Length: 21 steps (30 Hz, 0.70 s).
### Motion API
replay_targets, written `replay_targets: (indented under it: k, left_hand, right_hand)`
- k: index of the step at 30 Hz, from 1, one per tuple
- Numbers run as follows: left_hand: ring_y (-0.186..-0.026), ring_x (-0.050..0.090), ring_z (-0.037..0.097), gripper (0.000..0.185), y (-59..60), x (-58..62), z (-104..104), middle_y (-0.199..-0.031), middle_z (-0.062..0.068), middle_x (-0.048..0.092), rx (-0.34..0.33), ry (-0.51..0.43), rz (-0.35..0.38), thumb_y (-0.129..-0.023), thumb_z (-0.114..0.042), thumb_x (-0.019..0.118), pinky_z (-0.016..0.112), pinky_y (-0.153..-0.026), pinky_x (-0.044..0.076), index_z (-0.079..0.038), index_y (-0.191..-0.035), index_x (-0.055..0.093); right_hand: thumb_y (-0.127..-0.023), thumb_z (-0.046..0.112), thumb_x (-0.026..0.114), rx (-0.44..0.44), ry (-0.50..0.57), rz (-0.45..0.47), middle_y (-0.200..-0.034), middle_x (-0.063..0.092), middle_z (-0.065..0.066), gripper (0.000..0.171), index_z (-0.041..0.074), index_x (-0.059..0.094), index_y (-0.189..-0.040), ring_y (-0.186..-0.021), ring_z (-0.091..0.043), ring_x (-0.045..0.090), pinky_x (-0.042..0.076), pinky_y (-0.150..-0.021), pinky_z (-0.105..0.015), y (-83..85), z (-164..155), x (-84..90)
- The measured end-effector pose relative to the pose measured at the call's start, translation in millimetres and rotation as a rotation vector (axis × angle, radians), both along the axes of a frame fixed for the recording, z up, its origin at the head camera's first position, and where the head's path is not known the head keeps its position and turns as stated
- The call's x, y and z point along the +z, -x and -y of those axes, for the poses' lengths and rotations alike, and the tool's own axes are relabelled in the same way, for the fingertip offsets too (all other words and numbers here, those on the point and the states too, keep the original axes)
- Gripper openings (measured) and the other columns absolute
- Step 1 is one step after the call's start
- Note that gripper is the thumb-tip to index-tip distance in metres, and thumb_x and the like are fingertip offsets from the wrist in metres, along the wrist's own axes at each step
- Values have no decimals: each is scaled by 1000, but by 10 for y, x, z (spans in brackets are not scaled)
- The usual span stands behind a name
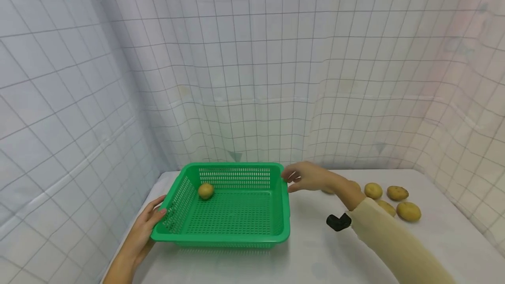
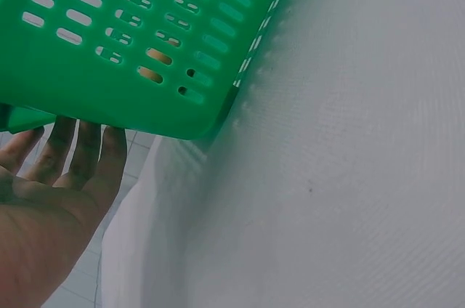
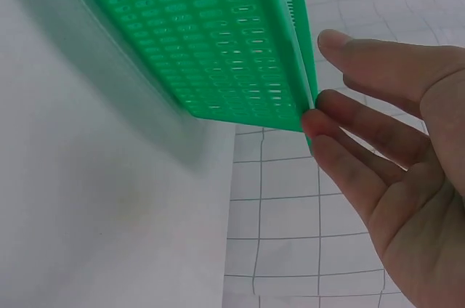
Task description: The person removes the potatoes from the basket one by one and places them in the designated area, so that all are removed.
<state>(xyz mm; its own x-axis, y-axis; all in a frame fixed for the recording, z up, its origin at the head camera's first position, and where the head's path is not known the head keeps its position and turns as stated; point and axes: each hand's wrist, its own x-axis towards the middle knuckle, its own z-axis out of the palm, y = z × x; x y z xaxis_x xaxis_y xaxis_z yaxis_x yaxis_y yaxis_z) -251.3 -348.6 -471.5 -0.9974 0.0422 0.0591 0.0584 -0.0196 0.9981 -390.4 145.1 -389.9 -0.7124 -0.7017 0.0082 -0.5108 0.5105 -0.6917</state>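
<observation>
A green plastic basket (image 1: 221, 243) with slotted walls stands on the white-covered table. Inside it, near the back left corner, lies one potato (image 1: 205, 191). My left hand (image 1: 139, 233) holds the basket's left rim, its thumb over the edge and the fingers outside. In the left wrist view those fingers (image 2: 87, 152) reach up under the rim. At the right side, near the back corner, is my right hand (image 1: 307, 176). The right wrist view shows its fingertips (image 3: 314, 120) right at the rim, with the thumb apart from them.
Several potatoes (image 1: 408, 211) lie on the table at the right, some partly behind the right forearm. A small black object (image 1: 338, 221) shows beside the right sleeve (image 1: 388, 236). White gridded curtains (image 1: 252, 78) hang behind and along both sides of the table.
</observation>
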Motion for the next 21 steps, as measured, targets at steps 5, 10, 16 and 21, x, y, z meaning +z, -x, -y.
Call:
replay_targets:
  k: [5,10,16,21]
  left_hand:
    - [-108,63,16,58,-13,-9,13,-136,-8,53,-3,0,5,-113,-26,49,32,-86,56,-5,-159,21]
    - [-107,64,17,57,4,-18,15,-136,-6,54,-17,-8,-15,-113,-25,48,33,-85,56,-4,-159,21]
    - [-110,63,16,61,22,-10,-5,-138,-5,51,-15,0,1,-113,-26,48,31,-87,55,-4,-160,18]
    - [-112,61,16,65,13,13,-9,-140,-2,46,-1,27,22,-113,-30,48,31,-89,54,-4,-162,15]
  right_hand:
    - [-94,10,78,68,-29,-96,-127,66,-14,40,-3,65,-129,-118,-28,63,52,-98,-34,38,103,82]
    - [-93,11,80,104,-42,-127,-128,66,-17,41,-2,66,-129,-116,-27,65,53,-97,-32,79,199,135]
    - [-92,10,81,108,-58,-101,-131,65,-13,46,-1,64,-134,-119,-28,65,53,-96,-33,109,332,131]
    - [-92,14,81,123,-78,-124,-129,66,-11,49,-1,63,-135,-116,-26,66,54,-93,-31,166,454,118]
